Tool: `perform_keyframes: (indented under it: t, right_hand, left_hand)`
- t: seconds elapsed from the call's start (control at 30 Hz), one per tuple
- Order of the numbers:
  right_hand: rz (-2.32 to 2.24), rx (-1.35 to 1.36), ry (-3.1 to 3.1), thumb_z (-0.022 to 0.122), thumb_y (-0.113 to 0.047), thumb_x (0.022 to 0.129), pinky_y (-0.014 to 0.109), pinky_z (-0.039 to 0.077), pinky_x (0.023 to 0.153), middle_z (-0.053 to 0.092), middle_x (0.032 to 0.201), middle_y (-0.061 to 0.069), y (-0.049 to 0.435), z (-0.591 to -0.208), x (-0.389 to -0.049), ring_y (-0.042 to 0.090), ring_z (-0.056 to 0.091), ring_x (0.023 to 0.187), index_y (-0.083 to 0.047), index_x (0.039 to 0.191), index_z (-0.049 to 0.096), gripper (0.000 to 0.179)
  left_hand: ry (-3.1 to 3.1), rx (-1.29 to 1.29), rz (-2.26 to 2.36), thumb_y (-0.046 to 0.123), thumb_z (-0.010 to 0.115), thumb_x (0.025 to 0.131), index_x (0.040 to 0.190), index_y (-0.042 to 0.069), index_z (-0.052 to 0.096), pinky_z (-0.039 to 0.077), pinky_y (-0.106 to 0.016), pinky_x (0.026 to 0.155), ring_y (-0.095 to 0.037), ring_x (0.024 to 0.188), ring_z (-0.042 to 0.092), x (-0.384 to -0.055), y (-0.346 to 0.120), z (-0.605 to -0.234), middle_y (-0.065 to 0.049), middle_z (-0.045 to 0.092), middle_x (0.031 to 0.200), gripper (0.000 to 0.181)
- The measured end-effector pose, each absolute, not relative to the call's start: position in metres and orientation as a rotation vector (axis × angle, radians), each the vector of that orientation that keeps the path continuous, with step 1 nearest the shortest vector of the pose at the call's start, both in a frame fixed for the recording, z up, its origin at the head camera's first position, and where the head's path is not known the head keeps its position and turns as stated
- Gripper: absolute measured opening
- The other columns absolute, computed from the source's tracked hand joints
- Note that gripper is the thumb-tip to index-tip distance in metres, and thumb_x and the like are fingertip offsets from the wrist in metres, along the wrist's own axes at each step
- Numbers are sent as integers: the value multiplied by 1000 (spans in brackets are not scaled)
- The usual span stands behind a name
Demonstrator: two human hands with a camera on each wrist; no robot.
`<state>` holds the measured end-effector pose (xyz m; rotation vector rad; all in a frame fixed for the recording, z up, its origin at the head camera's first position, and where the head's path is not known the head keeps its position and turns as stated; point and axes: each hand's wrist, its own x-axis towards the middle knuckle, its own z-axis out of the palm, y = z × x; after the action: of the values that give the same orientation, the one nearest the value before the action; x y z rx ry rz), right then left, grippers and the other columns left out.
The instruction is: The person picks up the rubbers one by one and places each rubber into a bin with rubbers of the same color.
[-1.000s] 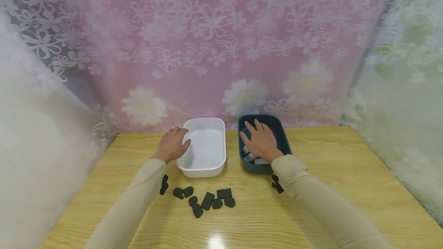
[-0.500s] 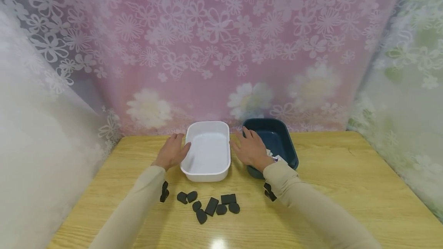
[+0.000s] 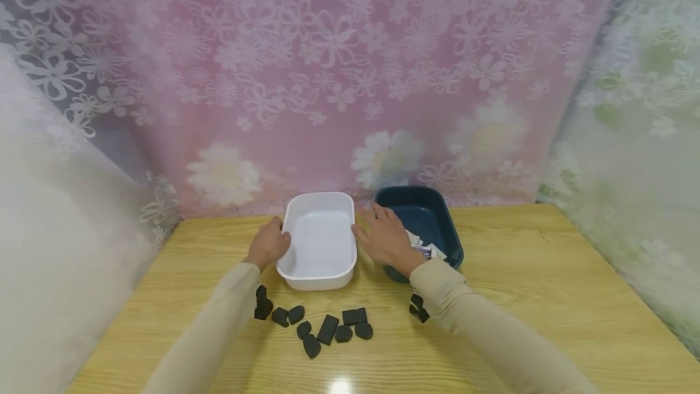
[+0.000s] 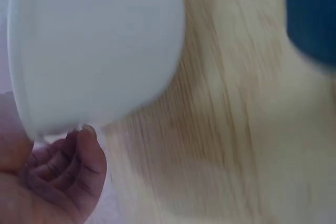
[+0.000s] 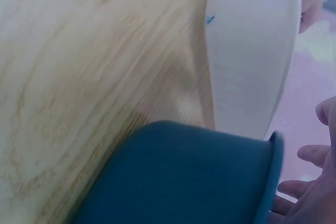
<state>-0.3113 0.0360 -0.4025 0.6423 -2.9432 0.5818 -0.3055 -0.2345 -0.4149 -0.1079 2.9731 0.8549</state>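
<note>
A white plastic basin (image 3: pixel 319 242) stands at the table's back, its inside bare. My left hand (image 3: pixel 268 244) grips its left rim; in the left wrist view the fingers of that hand (image 4: pixel 65 177) curl at the edge. My right hand (image 3: pixel 385 239) hovers between this basin and a dark blue basin (image 3: pixel 421 214), over the blue one's left rim. Its fingers are spread and hold nothing, and in the right wrist view this hand (image 5: pixel 310 192) appears apart from the white basin's wall (image 5: pixel 252 51). White packets and a printed one (image 3: pixel 423 252) lie in the blue basin, partly hidden by my right wrist.
Several small black pieces (image 3: pixel 328 329), some rectangular and some rounded, lie on the wooden table (image 3: pixel 519 284) in front of the white basin. A pink floral curtain (image 3: pixel 328 108) hangs right behind both basins. Black straps sit under both wrists.
My right hand has moved left from above the dark blue basin to the gap beside the white one. The left hand has closed on the white basin's rim.
</note>
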Motion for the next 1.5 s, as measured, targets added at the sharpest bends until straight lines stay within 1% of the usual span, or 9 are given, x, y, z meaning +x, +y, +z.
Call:
perform_keyframes:
  t: [0.13,0.23,0.37,0.53,0.7,0.77,1.03,1.3,1.5]
  right_hand:
    - [634,693,-2922,40,-43,101,52,18,110,30,150,17,32,-399,-304,37,24,138,-14,147,38,54]
    - [663,743,-2879,45,-39,100,51,20,110,34,149,14,31,-397,-295,36,27,136,-13,144,43,51]
    - [731,827,-2765,53,-31,97,50,30,105,39,145,15,32,-395,-277,35,35,130,-11,136,53,44]
    - [844,966,-2655,58,-23,95,36,47,84,52,128,8,41,-394,-246,21,52,107,-12,124,63,31]
    - [881,1114,-2769,59,-21,95,23,45,61,56,106,-3,48,-397,-217,7,52,74,-13,113,68,21]
    - [823,1157,-2845,61,-22,94,23,44,59,57,104,-3,49,-402,-211,7,52,71,-13,112,68,22]
    - [541,1151,-3008,68,-34,87,27,46,62,54,104,-3,52,-422,-203,7,51,74,-15,117,66,35]
    - [503,1083,-3025,71,-36,84,26,39,53,48,91,-6,42,-426,-202,9,47,71,-19,102,66,26]
    - [480,1014,-3102,70,-28,78,31,38,53,46,87,-5,31,-425,-201,13,46,71,-18,93,61,21]
  left_hand:
    - [2892,-146,926,12,41,97,116,-6,41,55,-37,61,-34,83,64,-305,-234,-417,-24,58,100,27]
    - [2840,-157,928,11,38,97,126,-8,34,53,-34,56,-31,78,64,-306,-233,-417,-25,57,101,35]
    - [2784,-155,907,9,35,96,136,-10,23,51,-32,53,-27,71,62,-310,-231,-417,-26,56,100,46]
    - [2754,-153,904,7,35,95,137,-11,20,51,-32,53,-27,72,62,-312,-231,-415,-28,55,101,48]
    - [2739,-152,911,6,35,95,137,-11,18,53,-33,55,-28,77,63,-313,-233,-413,-31,53,107,49]
    - [2731,-152,912,5,35,95,138,-11,17,53,-33,55,-28,77,64,-314,-234,-414,-32,53,110,50]
    - [2719,-188,908,6,40,95,142,-9,13,54,-33,57,-31,81,64,-317,-231,-416,-31,54,111,56]
    - [2829,-227,701,11,50,95,140,-11,19,52,-41,68,-34,84,63,-317,-222,-412,-27,58,103,59]
    - [2897,-296,571,16,56,94,137,-10,27,51,-45,70,-35,81,63,-312,-214,-412,-22,62,95,58]
